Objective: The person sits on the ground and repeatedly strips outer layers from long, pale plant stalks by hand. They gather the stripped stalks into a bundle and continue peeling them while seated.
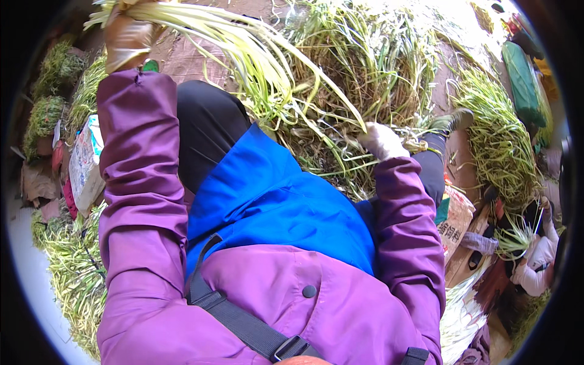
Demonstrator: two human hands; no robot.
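Note:
My left hand (130, 39), in a thin tan glove, is raised at the upper left, wrapped around a bunch of long pale-green vegetable stalks (223, 32). From the fist the stalks fan to the right and droop over a heap of leafy stalks (360, 59). My right hand (385, 142), in a whitish glove, is lower, near my right knee. Its fingertips meet the tip of one long stalk (335, 93) that runs across from the bunch. Loose stalks and dry husks (315, 146) lie between my legs, and a blue apron (273, 196) covers my lap.
A large pile of stalks (495, 137) lies right, beside a green wrapped bundle (522, 84). A printed sack (456, 219) stands by my right leg. Another person (536, 260) holds stalks at the right edge. More stalks (73, 273) and a white bag (86, 169) are left.

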